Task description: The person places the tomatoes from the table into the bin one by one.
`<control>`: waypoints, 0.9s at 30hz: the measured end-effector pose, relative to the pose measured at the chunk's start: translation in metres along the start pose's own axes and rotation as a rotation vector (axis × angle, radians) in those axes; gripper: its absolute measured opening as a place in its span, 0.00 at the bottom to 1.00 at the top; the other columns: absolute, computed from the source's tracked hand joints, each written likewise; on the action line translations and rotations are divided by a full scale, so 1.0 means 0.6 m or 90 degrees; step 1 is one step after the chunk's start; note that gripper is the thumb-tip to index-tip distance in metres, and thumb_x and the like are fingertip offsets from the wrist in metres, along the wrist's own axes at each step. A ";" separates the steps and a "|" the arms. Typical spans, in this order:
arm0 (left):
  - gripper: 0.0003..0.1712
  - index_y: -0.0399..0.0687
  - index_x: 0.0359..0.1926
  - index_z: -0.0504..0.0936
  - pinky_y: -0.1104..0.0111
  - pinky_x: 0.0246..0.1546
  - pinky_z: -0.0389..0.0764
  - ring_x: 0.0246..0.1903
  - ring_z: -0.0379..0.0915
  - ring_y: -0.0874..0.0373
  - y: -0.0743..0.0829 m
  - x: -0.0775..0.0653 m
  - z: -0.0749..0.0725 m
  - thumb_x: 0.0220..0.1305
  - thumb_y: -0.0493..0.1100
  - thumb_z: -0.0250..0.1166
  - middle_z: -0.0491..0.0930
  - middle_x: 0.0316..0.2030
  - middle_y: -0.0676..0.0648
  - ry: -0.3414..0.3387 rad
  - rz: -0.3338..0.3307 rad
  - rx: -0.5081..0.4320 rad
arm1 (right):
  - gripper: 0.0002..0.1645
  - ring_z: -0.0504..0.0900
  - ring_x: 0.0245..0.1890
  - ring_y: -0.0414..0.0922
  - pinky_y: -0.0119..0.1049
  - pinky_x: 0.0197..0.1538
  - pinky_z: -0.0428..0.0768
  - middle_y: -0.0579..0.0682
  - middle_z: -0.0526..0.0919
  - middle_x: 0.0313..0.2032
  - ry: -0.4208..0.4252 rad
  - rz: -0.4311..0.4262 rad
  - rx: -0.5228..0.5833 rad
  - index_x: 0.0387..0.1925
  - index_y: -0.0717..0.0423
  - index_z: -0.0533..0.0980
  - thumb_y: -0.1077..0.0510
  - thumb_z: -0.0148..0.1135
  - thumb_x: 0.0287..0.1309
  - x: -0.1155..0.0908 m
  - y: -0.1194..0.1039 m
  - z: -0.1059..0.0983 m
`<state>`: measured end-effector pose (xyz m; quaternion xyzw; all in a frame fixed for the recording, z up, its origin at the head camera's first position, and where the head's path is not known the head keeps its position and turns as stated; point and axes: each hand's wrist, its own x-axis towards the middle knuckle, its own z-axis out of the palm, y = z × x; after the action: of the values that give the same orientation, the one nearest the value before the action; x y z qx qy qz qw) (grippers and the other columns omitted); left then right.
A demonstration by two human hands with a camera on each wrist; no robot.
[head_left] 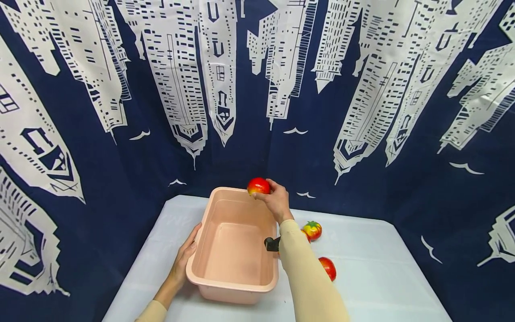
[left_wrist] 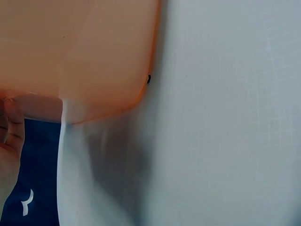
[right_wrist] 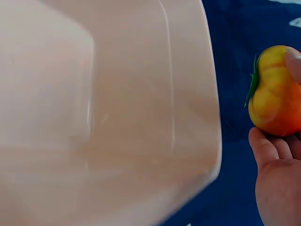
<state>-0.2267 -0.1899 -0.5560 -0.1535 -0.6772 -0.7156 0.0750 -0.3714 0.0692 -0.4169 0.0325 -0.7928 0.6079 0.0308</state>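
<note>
A red-and-yellow tomato (head_left: 259, 186) with green leaves is held between the thumb and fingers of my right hand (head_left: 277, 201). It is above the far right corner of a pink plastic basin (head_left: 237, 286). The right wrist view shows the tomato (right_wrist: 275, 94) beside the basin's rim (right_wrist: 214, 117), its leafy end toward the basin. My left hand (head_left: 186, 255) rests along the basin's left outer wall, fingers extended against it. The left wrist view catches only part of that hand (left_wrist: 10, 136), touching the basin (left_wrist: 103, 56). Inside, the basin's visible floor is bare.
Right of the basin, a tomato (head_left: 312, 230) and another red tomato (head_left: 327, 268) lie on the white-covered table (head_left: 370, 268). More red shows beside my right sleeve (head_left: 310, 281), partly hidden. A dark blue curtain (head_left: 249, 156) with white buildings hangs behind.
</note>
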 end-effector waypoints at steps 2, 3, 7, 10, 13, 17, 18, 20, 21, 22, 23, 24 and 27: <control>0.33 0.55 0.77 0.48 0.86 0.62 0.53 0.69 0.47 0.80 0.000 0.001 0.000 0.72 0.46 0.36 0.42 0.78 0.44 -0.003 0.000 -0.004 | 0.47 0.76 0.61 0.54 0.46 0.64 0.72 0.56 0.75 0.64 -0.008 0.001 0.004 0.68 0.56 0.67 0.61 0.76 0.44 0.000 -0.001 0.013; 0.33 0.54 0.77 0.48 0.86 0.62 0.53 0.69 0.47 0.79 0.001 0.001 0.000 0.72 0.46 0.36 0.42 0.78 0.44 -0.006 0.002 -0.005 | 0.47 0.76 0.61 0.54 0.46 0.64 0.73 0.56 0.75 0.64 -0.011 0.002 0.009 0.68 0.56 0.67 0.61 0.76 0.44 -0.001 0.000 0.019; 0.33 0.55 0.77 0.47 0.85 0.62 0.53 0.70 0.47 0.78 0.003 0.002 -0.001 0.73 0.46 0.36 0.41 0.78 0.44 -0.013 0.005 -0.006 | 0.47 0.75 0.61 0.54 0.46 0.64 0.73 0.56 0.74 0.65 -0.022 0.012 0.022 0.68 0.57 0.66 0.62 0.75 0.45 -0.006 0.009 0.042; 0.33 0.56 0.77 0.49 0.85 0.63 0.52 0.70 0.47 0.78 0.004 0.000 -0.003 0.72 0.46 0.36 0.43 0.78 0.45 -0.003 -0.004 -0.006 | 0.46 0.75 0.62 0.55 0.46 0.64 0.73 0.58 0.73 0.64 -0.032 0.018 0.023 0.68 0.60 0.66 0.62 0.74 0.46 -0.012 0.020 0.060; 0.32 0.58 0.77 0.50 0.85 0.63 0.53 0.69 0.48 0.80 0.002 -0.002 -0.005 0.73 0.47 0.37 0.43 0.78 0.46 0.003 -0.015 -0.009 | 0.44 0.76 0.60 0.55 0.46 0.63 0.74 0.58 0.76 0.62 -0.028 0.014 0.018 0.65 0.61 0.69 0.61 0.75 0.45 -0.017 0.032 0.077; 0.32 0.57 0.77 0.49 0.85 0.63 0.53 0.69 0.47 0.80 -0.001 -0.002 -0.007 0.73 0.47 0.37 0.43 0.78 0.46 0.001 -0.017 -0.008 | 0.39 0.78 0.56 0.53 0.45 0.62 0.75 0.55 0.79 0.58 -0.013 -0.002 0.012 0.61 0.59 0.74 0.60 0.75 0.44 -0.022 0.042 0.094; 0.32 0.58 0.77 0.49 0.85 0.63 0.53 0.69 0.48 0.80 -0.001 -0.002 -0.007 0.73 0.47 0.37 0.43 0.78 0.46 0.003 -0.019 -0.006 | 0.38 0.79 0.55 0.52 0.45 0.61 0.76 0.54 0.80 0.57 -0.016 -0.006 0.013 0.61 0.59 0.74 0.60 0.75 0.45 -0.023 0.044 0.098; 0.32 0.58 0.76 0.50 0.85 0.63 0.53 0.69 0.47 0.80 -0.001 -0.003 -0.007 0.73 0.47 0.37 0.44 0.78 0.47 0.004 -0.020 -0.003 | 0.37 0.78 0.55 0.52 0.45 0.62 0.76 0.53 0.80 0.57 -0.025 -0.002 0.019 0.61 0.58 0.74 0.59 0.74 0.46 -0.026 0.044 0.105; 0.32 0.59 0.77 0.49 0.85 0.63 0.53 0.69 0.47 0.80 -0.001 -0.003 -0.007 0.73 0.47 0.37 0.43 0.78 0.47 0.003 -0.021 -0.002 | 0.37 0.77 0.56 0.52 0.45 0.62 0.75 0.53 0.79 0.58 -0.032 0.003 0.027 0.61 0.58 0.73 0.59 0.74 0.47 -0.028 0.045 0.109; 0.32 0.59 0.77 0.49 0.85 0.63 0.53 0.69 0.47 0.80 -0.001 -0.003 -0.007 0.73 0.47 0.37 0.43 0.78 0.47 0.002 -0.019 -0.002 | 0.37 0.77 0.56 0.52 0.46 0.63 0.74 0.54 0.78 0.59 -0.039 0.010 0.039 0.62 0.58 0.72 0.60 0.74 0.48 -0.030 0.046 0.113; 0.32 0.59 0.77 0.50 0.85 0.63 0.53 0.69 0.47 0.80 -0.001 -0.003 -0.007 0.73 0.47 0.37 0.44 0.78 0.47 0.002 -0.020 -0.001 | 0.37 0.77 0.57 0.52 0.46 0.63 0.74 0.54 0.78 0.59 -0.041 0.015 0.045 0.62 0.58 0.72 0.60 0.73 0.48 -0.031 0.047 0.117; 0.32 0.59 0.76 0.50 0.84 0.63 0.53 0.69 0.47 0.80 0.000 -0.004 -0.008 0.73 0.47 0.37 0.44 0.78 0.47 0.004 -0.021 -0.001 | 0.38 0.76 0.57 0.52 0.46 0.64 0.74 0.54 0.77 0.59 -0.046 0.022 0.055 0.62 0.57 0.72 0.60 0.73 0.48 -0.033 0.049 0.121; 0.32 0.58 0.76 0.50 0.84 0.62 0.55 0.69 0.49 0.79 0.000 -0.003 -0.006 0.73 0.46 0.37 0.45 0.77 0.46 0.007 -0.015 -0.009 | 0.39 0.75 0.59 0.53 0.47 0.65 0.72 0.54 0.76 0.61 -0.052 0.032 0.069 0.64 0.56 0.70 0.60 0.73 0.49 -0.036 0.050 0.129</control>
<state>-0.2254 -0.1939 -0.5565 -0.1421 -0.6736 -0.7220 0.0695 -0.3535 0.0028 -0.4679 0.0389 -0.7598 0.6487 -0.0188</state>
